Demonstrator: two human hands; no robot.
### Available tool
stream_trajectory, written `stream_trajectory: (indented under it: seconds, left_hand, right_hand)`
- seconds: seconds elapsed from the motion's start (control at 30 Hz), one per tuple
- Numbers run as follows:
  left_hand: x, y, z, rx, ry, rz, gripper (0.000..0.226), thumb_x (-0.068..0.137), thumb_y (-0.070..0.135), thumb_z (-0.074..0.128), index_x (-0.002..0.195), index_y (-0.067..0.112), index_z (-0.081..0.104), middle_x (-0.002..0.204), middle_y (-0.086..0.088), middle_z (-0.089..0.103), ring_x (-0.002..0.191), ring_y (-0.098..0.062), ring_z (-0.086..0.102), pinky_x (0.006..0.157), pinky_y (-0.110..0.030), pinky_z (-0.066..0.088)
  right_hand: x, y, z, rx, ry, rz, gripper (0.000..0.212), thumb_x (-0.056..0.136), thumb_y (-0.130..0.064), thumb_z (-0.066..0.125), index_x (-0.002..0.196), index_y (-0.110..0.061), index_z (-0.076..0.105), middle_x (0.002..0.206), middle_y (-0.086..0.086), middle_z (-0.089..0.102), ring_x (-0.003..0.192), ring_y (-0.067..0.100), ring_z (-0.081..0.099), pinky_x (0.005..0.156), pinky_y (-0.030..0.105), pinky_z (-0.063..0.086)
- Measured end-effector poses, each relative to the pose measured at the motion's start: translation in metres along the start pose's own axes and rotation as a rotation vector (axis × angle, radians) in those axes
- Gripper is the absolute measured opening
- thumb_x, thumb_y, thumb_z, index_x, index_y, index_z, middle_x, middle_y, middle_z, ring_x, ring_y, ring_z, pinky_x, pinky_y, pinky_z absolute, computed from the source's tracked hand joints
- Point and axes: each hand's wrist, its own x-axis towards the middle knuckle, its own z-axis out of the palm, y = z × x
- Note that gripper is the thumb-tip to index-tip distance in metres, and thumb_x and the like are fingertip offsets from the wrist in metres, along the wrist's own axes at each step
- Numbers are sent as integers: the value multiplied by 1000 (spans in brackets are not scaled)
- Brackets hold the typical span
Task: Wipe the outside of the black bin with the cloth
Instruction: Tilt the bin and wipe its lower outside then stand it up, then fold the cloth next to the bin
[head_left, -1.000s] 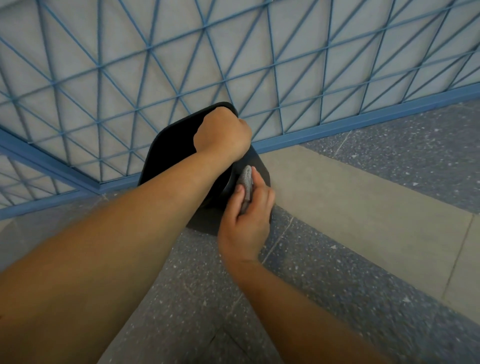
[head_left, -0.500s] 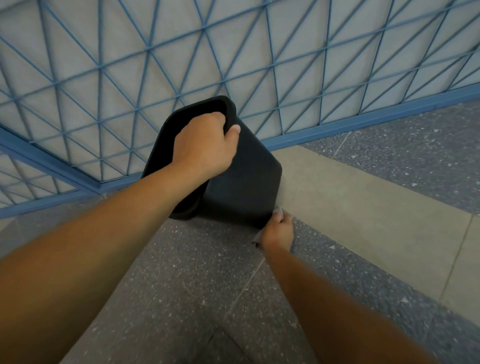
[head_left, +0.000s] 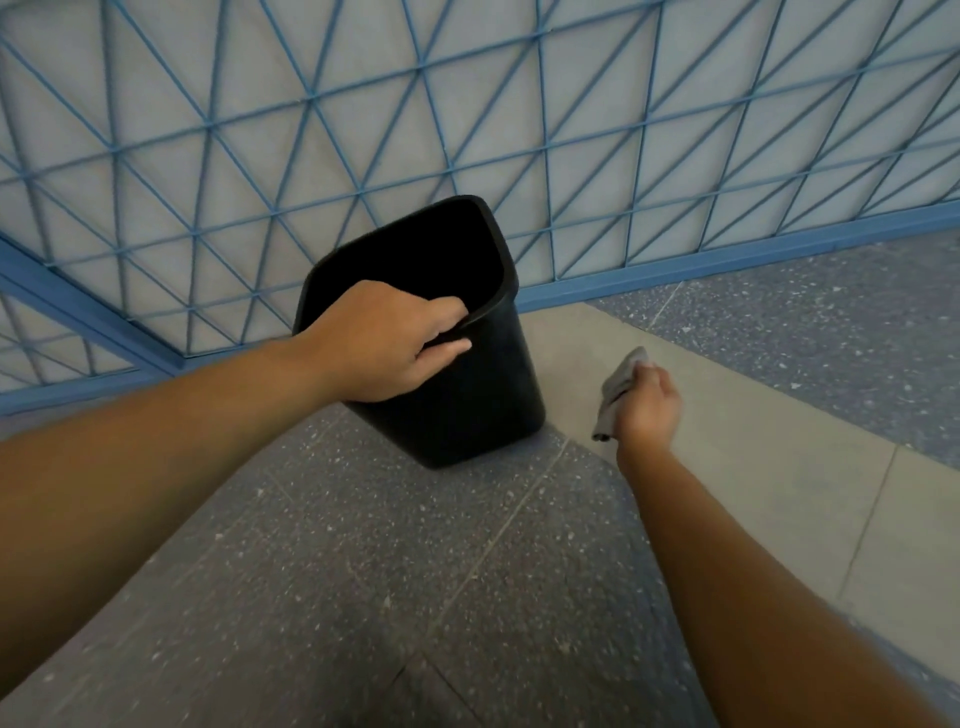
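The floor (head_left: 415, 571) before me is grey speckled tile crossed by a plain beige strip (head_left: 753, 441). The black bin (head_left: 467, 405) stands on it, tilted.

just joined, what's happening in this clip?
A person is cleaning a black bin that stands on the speckled floor by a blue mesh fence. The left hand grips the bin's near rim. The right hand holds a grey cloth off to the bin's right, not touching it.
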Motion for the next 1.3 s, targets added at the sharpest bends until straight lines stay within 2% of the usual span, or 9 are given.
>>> stream_trajectory:
  seconds: [0.13,0.23,0.37,0.47,0.63,1.03,1.13,1.23,1.3]
  left_hand:
    - [-11,-2,4,37,27,18,34,98,43,42,82,14,52,56,-1,55,50,-27,56,46,-28,31]
    - [-16,2,10,58,42,51,33,99,39,44,84,13,58,56,-3,57,48,-25,55,45,-27,30]
    - [-23,9,21,59,33,146,30,98,35,48,85,12,63,57,-3,59,47,-23,55,42,-30,40]
    - [-24,8,29,28,41,143,28,98,34,50,85,12,63,57,-3,59,47,-22,55,42,-29,39]
    - [-18,-4,34,14,52,116,27,99,40,52,88,17,62,61,-1,61,52,-22,58,46,-27,37]
    - [-12,-28,35,-84,51,-86,53,92,67,37,94,22,63,77,6,65,68,-20,62,55,-30,42]
    - [-7,-23,23,-196,224,-231,51,91,64,39,90,18,61,68,8,54,58,-14,52,53,-32,41]
    - [17,3,13,-306,464,-356,43,95,52,45,77,15,59,57,6,50,52,-4,47,52,-33,41]
    - [44,36,9,-512,451,-514,51,95,55,45,70,13,58,50,3,49,48,-5,49,52,-33,44]
  right_hand:
    - [-30,-14,16,98,-54,-70,32,106,-19,41,110,-2,68,104,8,65,101,18,59,86,23,42]
    - [-59,-16,32,53,-159,-279,30,106,-18,43,110,-3,69,102,9,67,97,14,60,84,21,46]
    - [-73,-8,46,-134,-299,-533,28,106,-21,41,102,-13,67,96,8,60,79,-7,55,74,11,40]
    - [-61,11,44,-340,-337,-391,32,108,-21,38,89,-8,61,97,18,60,79,12,54,74,24,34]
    - [-36,34,18,-456,-274,-231,38,107,-21,39,105,5,66,109,27,65,102,37,61,86,38,43]
    - [-11,-4,4,-296,-201,-369,34,106,-22,43,102,-3,70,97,10,65,96,24,58,80,28,36]
    - [-16,-19,1,-250,-264,-415,33,107,-22,42,113,-9,71,105,6,67,99,16,60,87,29,45]
    - [-22,-41,-2,-220,-357,-576,29,103,-20,40,110,-20,68,101,-4,65,93,-6,59,82,7,41]
    - [-24,-57,-4,-220,-413,-709,30,98,-18,39,108,-23,67,98,-6,63,92,-10,57,82,6,40]
